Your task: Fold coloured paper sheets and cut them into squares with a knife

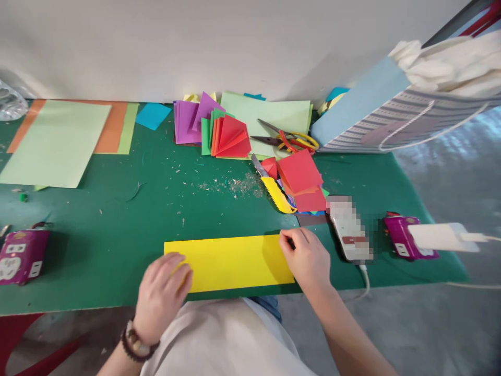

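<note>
A long yellow strip of paper (235,263) lies flat along the near edge of the green table, in front of my body. Over its left end is my left hand (164,282), fingers loosely bent and a little apart, hiding the lower left corner; a beaded bracelet circles that wrist. My right hand (308,256) is at the strip's right end, with thumb and forefinger pinched together at its upper right corner. Beyond the strip lies a yellow utility knife (277,194) with its blade out, against a small pile of red paper squares (299,172).
Folded coloured papers (230,136) and scissors (289,138) lie toward the wall. Larger sheets (58,141) are at the left. A striped paper bag (364,115) stands back right. A phone (348,227) and purple power strips (23,256) flank the work area. Paper scraps (238,184) litter the middle.
</note>
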A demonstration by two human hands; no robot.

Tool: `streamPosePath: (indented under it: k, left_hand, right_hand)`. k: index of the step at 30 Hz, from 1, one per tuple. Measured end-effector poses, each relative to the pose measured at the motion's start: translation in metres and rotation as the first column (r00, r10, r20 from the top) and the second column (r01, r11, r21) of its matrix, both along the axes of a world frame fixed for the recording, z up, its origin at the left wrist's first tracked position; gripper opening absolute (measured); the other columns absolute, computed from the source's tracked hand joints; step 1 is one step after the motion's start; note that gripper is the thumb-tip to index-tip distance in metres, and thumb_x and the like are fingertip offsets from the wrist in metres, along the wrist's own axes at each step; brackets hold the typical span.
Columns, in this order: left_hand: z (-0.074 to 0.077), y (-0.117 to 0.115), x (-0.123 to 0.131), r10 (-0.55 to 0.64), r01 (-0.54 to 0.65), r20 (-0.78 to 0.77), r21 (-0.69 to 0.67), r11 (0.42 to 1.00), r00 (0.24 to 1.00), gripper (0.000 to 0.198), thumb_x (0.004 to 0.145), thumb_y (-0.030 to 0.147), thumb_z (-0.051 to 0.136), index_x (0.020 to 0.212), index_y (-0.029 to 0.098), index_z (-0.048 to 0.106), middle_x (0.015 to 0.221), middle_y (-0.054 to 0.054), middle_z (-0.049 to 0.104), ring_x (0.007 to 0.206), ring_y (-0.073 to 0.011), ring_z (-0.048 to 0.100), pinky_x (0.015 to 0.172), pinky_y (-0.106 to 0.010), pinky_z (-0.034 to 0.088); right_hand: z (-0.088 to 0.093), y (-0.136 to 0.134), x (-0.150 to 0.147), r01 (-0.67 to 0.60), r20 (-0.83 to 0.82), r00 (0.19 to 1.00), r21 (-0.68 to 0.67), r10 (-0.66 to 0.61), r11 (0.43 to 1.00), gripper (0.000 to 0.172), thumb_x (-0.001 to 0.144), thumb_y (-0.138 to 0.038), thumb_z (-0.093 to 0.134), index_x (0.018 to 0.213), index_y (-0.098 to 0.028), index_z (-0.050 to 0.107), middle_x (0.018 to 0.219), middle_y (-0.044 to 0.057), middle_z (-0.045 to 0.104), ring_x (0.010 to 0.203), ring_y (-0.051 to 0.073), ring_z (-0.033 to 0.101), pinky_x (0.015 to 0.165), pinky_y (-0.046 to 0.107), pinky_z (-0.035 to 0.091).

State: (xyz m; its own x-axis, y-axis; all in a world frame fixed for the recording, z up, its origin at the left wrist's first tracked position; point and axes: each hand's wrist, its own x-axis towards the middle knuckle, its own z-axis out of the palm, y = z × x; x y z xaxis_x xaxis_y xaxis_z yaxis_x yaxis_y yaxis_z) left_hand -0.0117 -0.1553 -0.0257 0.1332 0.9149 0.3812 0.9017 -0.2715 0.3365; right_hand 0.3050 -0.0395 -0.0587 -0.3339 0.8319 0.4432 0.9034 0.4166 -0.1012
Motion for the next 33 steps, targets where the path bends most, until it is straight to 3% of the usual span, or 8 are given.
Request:
streamPosePath:
  k: [4,12,23,33]
  left_hand:
    - [-0.012,-0.015,0.015,-0.101,0.102,0.015,-0.099,0.99,0.995,0.021,0.095,0.012,0.051,0.11,0.018,0.065,0.116,-0.008,0.07,0.116,-0.0246,0.061,0.096,-0.038,0.053]
    - [-0.018,-0.02,0.007,-0.157,0.156,-0.023,-0.051,0.986,0.987,0.024,0.096,0.015,0.051,0.116,0.014,0.065,0.126,-0.009,0.067,0.124,-0.0266,0.058,0.101,-0.042,0.052]
    - [-0.024,-0.027,0.01,-0.136,0.136,0.041,0.007,0.991,0.99,0.021,0.096,0.018,0.053,0.11,0.013,0.068,0.121,-0.009,0.07,0.117,-0.0272,0.063,0.098,-0.045,0.057]
    - [-0.03,-0.033,0.012,-0.097,0.095,0.09,0.023,0.995,0.991,0.019,0.095,0.021,0.056,0.106,0.011,0.068,0.11,-0.011,0.072,0.111,-0.0244,0.066,0.102,-0.041,0.056]
  right_hand:
    - [0.002,-0.004,-0.012,-0.046,0.021,0.999,-0.01,0.046,0.999,0.013,0.09,-0.015,0.056,0.079,-0.021,0.058,0.073,0.003,0.061,0.072,0.018,0.056,0.068,0.029,0.042]
    - [-0.001,-0.014,-0.064,-0.135,-0.045,0.99,-0.076,0.132,0.988,0.015,0.093,-0.016,0.052,0.079,-0.021,0.054,0.074,0.003,0.06,0.071,0.018,0.055,0.066,0.029,0.043]
    - [-0.001,-0.029,-0.148,-0.339,-0.138,0.937,-0.126,0.322,0.932,0.019,0.094,-0.014,0.049,0.078,-0.021,0.051,0.07,0.003,0.057,0.07,0.018,0.055,0.065,0.03,0.041]
    - [0.0,-0.033,-0.194,-0.451,-0.135,0.891,-0.179,0.433,0.874,0.019,0.093,-0.013,0.048,0.077,-0.022,0.051,0.071,0.002,0.057,0.07,0.018,0.053,0.064,0.03,0.04]
